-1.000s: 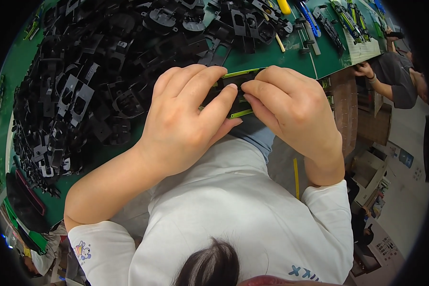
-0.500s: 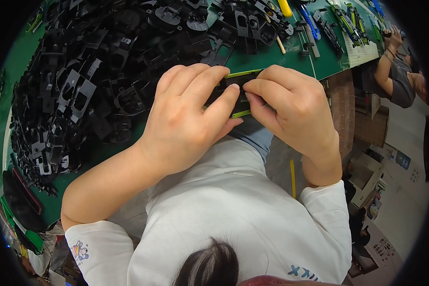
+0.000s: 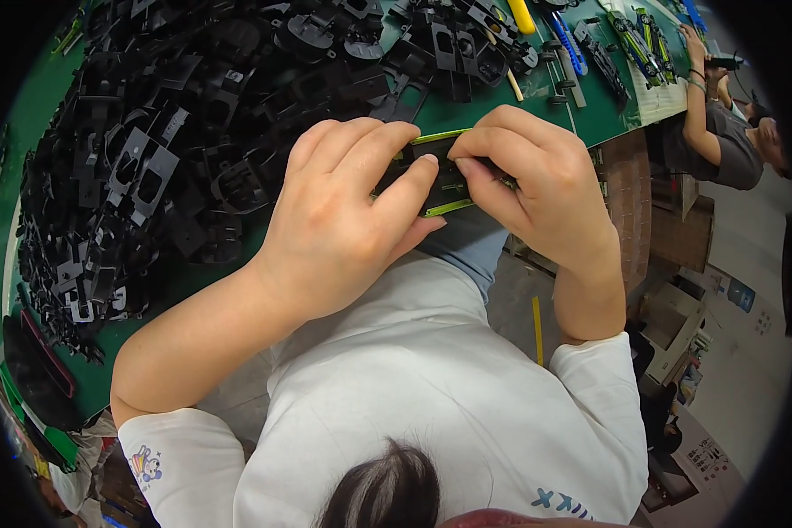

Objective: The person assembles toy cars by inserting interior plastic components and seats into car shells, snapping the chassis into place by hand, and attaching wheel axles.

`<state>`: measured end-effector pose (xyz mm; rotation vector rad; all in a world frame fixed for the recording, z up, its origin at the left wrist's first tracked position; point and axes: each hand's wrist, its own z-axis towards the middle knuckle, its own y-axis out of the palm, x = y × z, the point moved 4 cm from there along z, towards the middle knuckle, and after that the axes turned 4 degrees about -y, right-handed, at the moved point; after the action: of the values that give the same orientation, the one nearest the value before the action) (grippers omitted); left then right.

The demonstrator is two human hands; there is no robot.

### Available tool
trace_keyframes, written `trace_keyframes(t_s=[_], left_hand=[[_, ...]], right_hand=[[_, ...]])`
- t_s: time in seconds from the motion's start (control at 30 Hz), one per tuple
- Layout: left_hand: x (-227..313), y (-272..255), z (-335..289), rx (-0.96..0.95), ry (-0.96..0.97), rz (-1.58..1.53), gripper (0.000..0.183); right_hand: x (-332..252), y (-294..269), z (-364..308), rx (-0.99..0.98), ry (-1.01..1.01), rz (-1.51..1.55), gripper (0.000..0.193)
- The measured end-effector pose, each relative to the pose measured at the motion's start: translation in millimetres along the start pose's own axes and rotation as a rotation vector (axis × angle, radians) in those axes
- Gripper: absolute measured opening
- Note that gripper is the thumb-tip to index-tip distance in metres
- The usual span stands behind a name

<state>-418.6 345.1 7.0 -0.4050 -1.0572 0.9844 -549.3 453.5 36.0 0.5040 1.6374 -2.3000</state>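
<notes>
Inspected: a black part with lime-green edges (image 3: 450,189), positioned between both hands near the front edge of the green table (image 3: 603,114); its green edges ran left to right. The left hand (image 3: 339,220) was the closer-set, gripping from the left, fingers spread across the part. The right hand (image 3: 541,189) arched in from the right, thumb and forefinger tips drawn close at the dark face; whether they pinched anything, I could not tell. Black mouldings (image 3: 163,163) lay heaped leftward.
</notes>
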Motion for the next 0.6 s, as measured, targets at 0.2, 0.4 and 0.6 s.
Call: trace_keyframes(t_s=[0.2, 0.4, 0.6], left_hand=[[-0.7, -0.7, 0.0, 0.008, 0.009, 0.009, 0.051], [-0.8, -0.6, 0.7, 0.008, 0.015, 0.013, 0.051], [0.8, 0.3, 2.5, -0.01, 0.058, 0.002, 0.049]], right_hand=[[-4.4, -11.0, -1.1, 0.045, 0.023, 0.07, 0.011], [-4.8, -20.6, -17.2, 0.109, 0.162, 0.097, 0.018], [16.7, -25.4, -48.0, 0.297, 0.433, 0.183, 0.027]])
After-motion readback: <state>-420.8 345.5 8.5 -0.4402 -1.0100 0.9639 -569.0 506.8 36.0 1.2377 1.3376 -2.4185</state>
